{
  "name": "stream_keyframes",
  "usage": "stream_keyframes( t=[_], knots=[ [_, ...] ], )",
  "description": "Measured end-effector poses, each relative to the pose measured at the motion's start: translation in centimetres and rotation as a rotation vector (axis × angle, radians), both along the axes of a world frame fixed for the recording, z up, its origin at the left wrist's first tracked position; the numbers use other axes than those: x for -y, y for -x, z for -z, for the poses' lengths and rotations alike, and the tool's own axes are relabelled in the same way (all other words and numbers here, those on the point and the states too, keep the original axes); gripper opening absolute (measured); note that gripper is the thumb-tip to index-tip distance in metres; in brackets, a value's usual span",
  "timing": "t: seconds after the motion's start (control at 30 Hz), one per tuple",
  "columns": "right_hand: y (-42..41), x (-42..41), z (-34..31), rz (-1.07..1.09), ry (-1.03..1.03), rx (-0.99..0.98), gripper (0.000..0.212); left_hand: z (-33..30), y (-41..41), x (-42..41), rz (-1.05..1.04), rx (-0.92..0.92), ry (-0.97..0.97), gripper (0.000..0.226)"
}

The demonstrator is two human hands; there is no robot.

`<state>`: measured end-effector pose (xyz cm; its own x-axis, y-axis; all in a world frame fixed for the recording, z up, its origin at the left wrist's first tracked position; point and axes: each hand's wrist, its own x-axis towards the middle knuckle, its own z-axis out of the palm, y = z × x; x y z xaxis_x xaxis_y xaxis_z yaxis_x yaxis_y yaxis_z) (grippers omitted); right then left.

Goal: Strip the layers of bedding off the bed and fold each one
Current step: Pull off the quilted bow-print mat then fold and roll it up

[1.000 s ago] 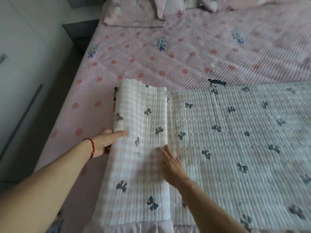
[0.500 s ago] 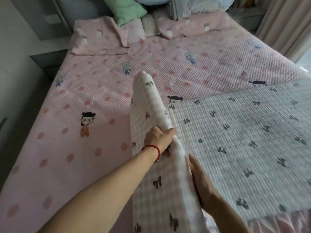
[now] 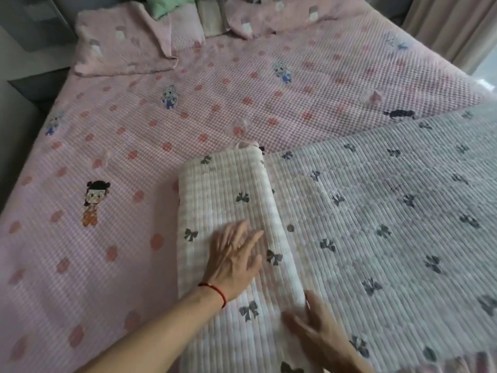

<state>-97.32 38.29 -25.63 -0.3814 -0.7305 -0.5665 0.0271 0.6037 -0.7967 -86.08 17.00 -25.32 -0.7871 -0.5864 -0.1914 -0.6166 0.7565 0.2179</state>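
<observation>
- Nearest the camera, the right hand (image 3: 317,332) lies low on the white bow-print quilt (image 3: 376,224), fingers spread and fairly straight against the cloth just at the near end of the folded strip; it presses rather than grasps, though motion blur softens the fingertips.
- Just beyond, the left hand (image 3: 234,261), a red string at its wrist, rests flat and released on top of the folded band (image 3: 228,200) of that quilt, palm down, fingers fanned out.
- Half a second ago the same band stood lifted off the bed, the left hand curled round its edge and the right hand supporting it from beneath. Now it has been turned over to the right and laid down, so one more flat turn sits at the quilt's left edge.
- Compared with a second ago, the folded band lies further right, and more of the pink bedspread (image 3: 134,157) is bare beside it, including a cartoon girl figure (image 3: 94,201).
- This suggests the fold is advancing in successive turns across the bed; most of the quilt remains spread flat to the right, so the folding of this layer looks far from finished. The flattened hands appear to be smoothing the new turn before the next.
- Farther off, the pink bedspread remains on the mattress, not yet stripped.
- At the head of the bed lie a pink pillow (image 3: 121,47) and a green cushion (image 3: 169,4); a curtain (image 3: 457,25) hangs at the far right.
</observation>
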Motion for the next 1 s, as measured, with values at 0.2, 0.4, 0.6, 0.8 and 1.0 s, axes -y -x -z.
stream_keyframes(
  t=[0.2,0.4,0.6,0.8,1.0],
  knots=[
    [0.9,6.1,-1.9,-0.202,-0.105,-0.551,0.064,2.0,2.5,7.3,-0.182,0.097,0.050,0.056],
    [5.6,22.9,-1.6,-0.262,0.042,-0.831,0.066,2.0,7.2,13.3,-0.705,-0.063,0.078,0.063],
    [11.0,27.7,6.9,-0.453,-0.109,-0.970,0.069,8.7,8.0,10.8,-0.493,0.080,0.191,0.070],
    [11.3,28.8,9.2,-0.423,-0.130,-0.976,0.075,9.9,9.0,11.9,-0.474,0.108,0.213,0.076],
    [11.8,29.0,9.7,-0.406,-0.144,-0.977,0.078,9.8,9.3,12.4,-0.472,0.091,0.184,0.077]
  ],
)
